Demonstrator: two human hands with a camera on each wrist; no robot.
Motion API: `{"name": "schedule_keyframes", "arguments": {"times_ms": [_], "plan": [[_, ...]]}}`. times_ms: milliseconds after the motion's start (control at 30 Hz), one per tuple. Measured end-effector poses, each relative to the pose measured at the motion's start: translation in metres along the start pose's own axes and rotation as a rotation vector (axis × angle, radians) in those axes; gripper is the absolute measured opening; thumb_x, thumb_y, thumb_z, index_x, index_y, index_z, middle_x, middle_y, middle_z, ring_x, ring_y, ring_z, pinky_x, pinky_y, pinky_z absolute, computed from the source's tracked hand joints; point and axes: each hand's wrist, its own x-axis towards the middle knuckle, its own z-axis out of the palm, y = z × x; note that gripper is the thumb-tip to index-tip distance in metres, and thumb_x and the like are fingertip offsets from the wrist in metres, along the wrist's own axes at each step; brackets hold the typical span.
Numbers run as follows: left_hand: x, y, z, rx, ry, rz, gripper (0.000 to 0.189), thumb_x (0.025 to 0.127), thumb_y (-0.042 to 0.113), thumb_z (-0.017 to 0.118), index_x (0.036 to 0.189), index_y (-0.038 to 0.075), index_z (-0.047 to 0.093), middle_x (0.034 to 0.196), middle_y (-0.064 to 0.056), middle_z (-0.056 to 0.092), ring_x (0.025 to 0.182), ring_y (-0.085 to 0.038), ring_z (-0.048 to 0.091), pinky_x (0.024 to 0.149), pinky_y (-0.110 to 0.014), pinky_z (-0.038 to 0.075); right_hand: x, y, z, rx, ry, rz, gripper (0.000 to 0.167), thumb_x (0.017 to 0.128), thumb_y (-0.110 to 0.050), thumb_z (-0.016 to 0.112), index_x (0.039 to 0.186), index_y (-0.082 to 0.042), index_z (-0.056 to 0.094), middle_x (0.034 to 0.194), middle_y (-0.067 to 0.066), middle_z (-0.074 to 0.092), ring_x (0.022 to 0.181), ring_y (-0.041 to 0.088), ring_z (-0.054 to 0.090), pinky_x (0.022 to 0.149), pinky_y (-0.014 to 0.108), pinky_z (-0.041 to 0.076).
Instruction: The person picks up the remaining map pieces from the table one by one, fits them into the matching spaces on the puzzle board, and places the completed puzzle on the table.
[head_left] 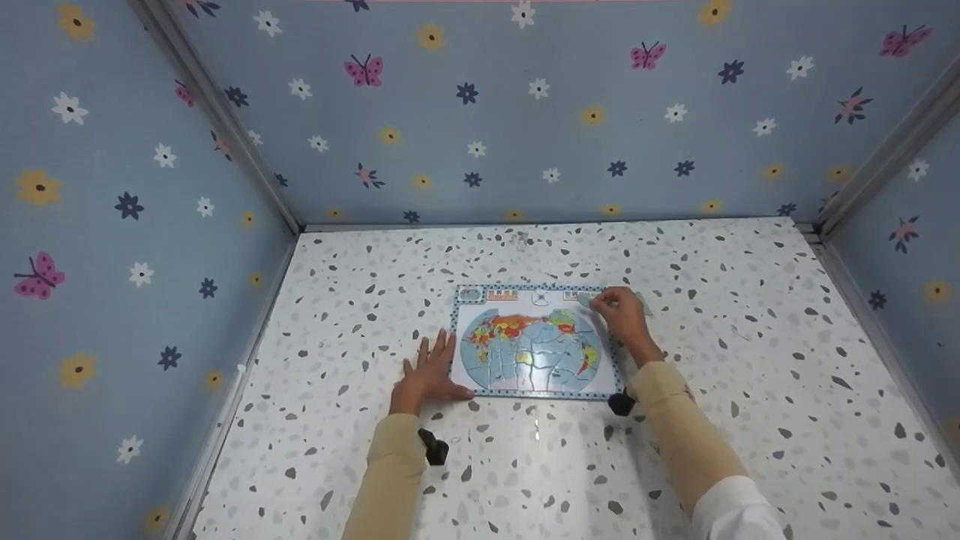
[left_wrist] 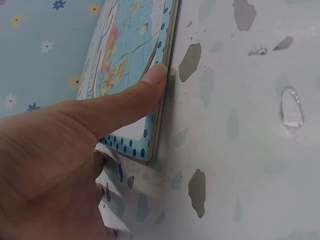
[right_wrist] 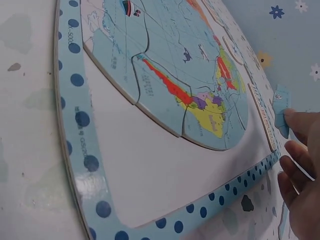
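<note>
A world map jigsaw puzzle (head_left: 532, 352) lies on the table, its white board framed by a light blue border with dark dots (right_wrist: 91, 163). Most of the oval map is filled with joined pieces; a gap shows at its top. My left hand (head_left: 431, 375) is spread flat at the board's left side, the thumb (left_wrist: 150, 80) pressing on the front border near the corner. Over the back right corner, my right hand (head_left: 624, 319) pinches a light blue puzzle piece (right_wrist: 281, 107) between thumb and fingers, raised above the board.
Another light blue piece (head_left: 645, 304) lies on the table just beyond the right hand, partly hidden by it. The speckled white table (head_left: 360, 300) meets blue flowered panels (head_left: 495, 150) at the back and both sides. Black wrist mounts (head_left: 435, 448) hang at both forearms.
</note>
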Motion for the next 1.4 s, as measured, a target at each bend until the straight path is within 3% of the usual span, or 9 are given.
{"name": "schedule_keyframes", "arguments": {"times_ms": [200,500,1000,1200,1400], "plan": [[0.000,-0.001,0.002,-0.011,0.001,0.011,0.112,0.075,0.040,0.079,0.155,0.017,0.005,0.162,-0.005,-0.007,0.147,-0.034,-0.013,0.114,-0.065,-0.006,0.003,-0.001,0.005,-0.001,-0.008,-0.060,0.014,0.093,-0.017,0.062,0.096,-0.004,0.061,0.111,0.012,0.055,0.104,0.025,0.052,0.091,0.040,0.045],[0.000,-0.003,0.002,0.018,-0.006,0.021,0.111,0.076,0.042,0.078,0.156,0.016,0.004,0.162,-0.005,-0.008,0.148,-0.034,-0.013,0.114,-0.066,-0.005,0.009,-0.009,0.011,0.018,-0.059,-0.068,0.014,0.093,-0.020,0.062,0.097,-0.007,0.060,0.119,0.009,0.055,0.113,0.024,0.051,0.100,0.043,0.043],[0.003,-0.004,0.002,0.012,-0.009,-0.007,0.112,0.076,0.043,0.078,0.156,0.019,0.003,0.162,-0.003,-0.010,0.148,-0.032,-0.014,0.114,-0.064,-0.007,0.018,-0.028,0.033,-0.110,-0.126,-0.182,0.011,0.091,-0.016,0.063,0.091,-0.005,0.063,0.110,0.011,0.056,0.108,0.027,0.054,0.099,0.045,0.045],[0.003,-0.002,0.001,0.000,-0.010,-0.002,0.110,0.077,0.040,0.078,0.155,0.018,0.004,0.162,-0.003,-0.010,0.147,-0.033,-0.014,0.115,-0.063,-0.007,0.018,-0.031,0.040,-0.179,-0.152,-0.205,0.012,0.091,-0.016,0.065,0.090,-0.004,0.065,0.118,0.014,0.059,0.129,0.034,0.045,0.111,0.048,0.035],[0.002,-0.003,0.003,-0.015,0.005,0.010,0.112,0.075,0.040,0.080,0.155,0.017,0.006,0.162,-0.004,-0.008,0.148,-0.033,-0.013,0.114,-0.064,-0.007,0.014,-0.032,0.047,-0.248,-0.171,-0.257,0.012,0.091,-0.018,0.066,0.088,-0.006,0.067,0.119,0.014,0.057,0.118,0.032,0.051,0.103,0.047,0.042]]}}
